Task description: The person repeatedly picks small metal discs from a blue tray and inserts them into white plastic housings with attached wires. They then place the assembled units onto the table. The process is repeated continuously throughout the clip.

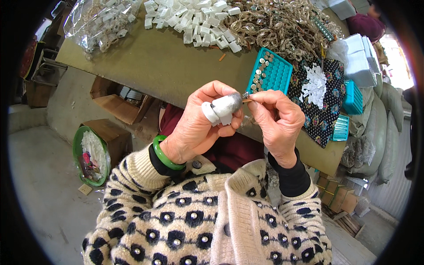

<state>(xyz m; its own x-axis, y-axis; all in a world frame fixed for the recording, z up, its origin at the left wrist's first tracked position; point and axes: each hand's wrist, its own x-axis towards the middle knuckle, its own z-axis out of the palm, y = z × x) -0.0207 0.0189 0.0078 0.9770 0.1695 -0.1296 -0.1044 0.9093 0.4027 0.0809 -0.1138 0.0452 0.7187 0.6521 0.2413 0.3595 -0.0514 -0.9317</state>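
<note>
My left hand [189, 121] is closed around a small white plastic part [226, 107] with a rounded, greyish end and a ring-shaped collar. Close to that rounded end, the fingertips of my right hand [282, 121] pinch a thin orange-brown strip [246, 100]. A tiny dark coil [245, 94] shows where the fingertips meet the part; which hand steadies it I cannot tell. Just beyond my right hand lies a teal tray [282, 73] with several round, coin-like metal pieces [257, 79] along its left side.
White plastic blocks [205, 24] and tangled clear wires [274, 26] are heaped across the table [145, 62]. White bits [314, 86] lie on a dark patterned cloth [329, 115] at right. A green basin [78, 145] and an open cardboard box [117, 106] stand at lower left.
</note>
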